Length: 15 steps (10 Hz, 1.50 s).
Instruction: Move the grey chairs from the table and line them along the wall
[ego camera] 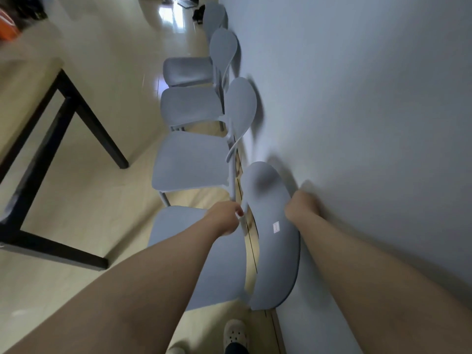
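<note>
The view is tilted. Several grey plastic chairs stand in a row against the pale wall [370,111]. The nearest grey chair [222,264] is right below me, its backrest [275,251] toward the wall with a small white label on it. My left hand [224,218] grips the backrest's left support where it meets the seat. On the far edge of the backrest, close to the wall, my right hand [301,205] is closed. The neighbouring chair [191,162] stands just beyond, and two more chairs [191,106] follow it. The hands look blurred.
A table [23,98] with a light top and black legs stands to the left, across a strip of pale wooden floor [107,205]. My shoe [235,333] is at the bottom. Dark items lie on the floor at the far end.
</note>
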Each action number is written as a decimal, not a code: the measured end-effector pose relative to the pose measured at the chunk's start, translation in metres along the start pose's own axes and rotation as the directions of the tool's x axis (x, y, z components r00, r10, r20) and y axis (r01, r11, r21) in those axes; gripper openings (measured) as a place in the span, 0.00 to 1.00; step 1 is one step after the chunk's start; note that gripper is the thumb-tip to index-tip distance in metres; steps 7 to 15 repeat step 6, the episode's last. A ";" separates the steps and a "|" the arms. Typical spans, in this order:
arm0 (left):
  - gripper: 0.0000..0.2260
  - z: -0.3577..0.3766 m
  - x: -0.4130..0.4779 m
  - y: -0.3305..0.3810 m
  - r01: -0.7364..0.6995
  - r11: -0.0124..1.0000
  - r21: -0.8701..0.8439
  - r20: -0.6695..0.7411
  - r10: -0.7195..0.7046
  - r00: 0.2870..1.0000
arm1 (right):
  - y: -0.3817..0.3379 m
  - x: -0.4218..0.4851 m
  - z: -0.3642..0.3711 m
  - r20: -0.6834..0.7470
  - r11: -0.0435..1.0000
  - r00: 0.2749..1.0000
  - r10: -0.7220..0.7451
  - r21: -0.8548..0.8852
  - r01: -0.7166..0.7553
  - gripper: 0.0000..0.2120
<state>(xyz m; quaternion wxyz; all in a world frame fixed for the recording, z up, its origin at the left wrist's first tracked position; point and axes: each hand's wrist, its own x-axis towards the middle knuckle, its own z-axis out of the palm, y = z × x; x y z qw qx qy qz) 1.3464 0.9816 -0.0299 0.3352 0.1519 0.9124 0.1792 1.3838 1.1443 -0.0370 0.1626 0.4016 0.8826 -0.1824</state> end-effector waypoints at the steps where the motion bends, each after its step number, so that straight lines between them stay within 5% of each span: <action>1: 0.20 -0.003 -0.004 -0.002 -0.015 1.000 0.010 -0.017 0.015 1.000 | -0.003 -0.007 0.001 0.031 1.000 0.999 -0.024 0.016 0.024 0.18; 5: 0.20 -0.030 -0.043 -0.045 -0.072 0.996 0.056 -0.100 0.078 0.992 | -0.036 -0.065 0.016 0.066 0.971 0.998 0.003 0.240 -0.019 0.19; 15: 0.19 -0.036 -0.062 -0.062 -0.086 0.994 0.062 -0.125 0.093 0.988 | -0.053 -0.098 0.020 0.064 0.968 0.997 -0.041 0.251 0.023 0.19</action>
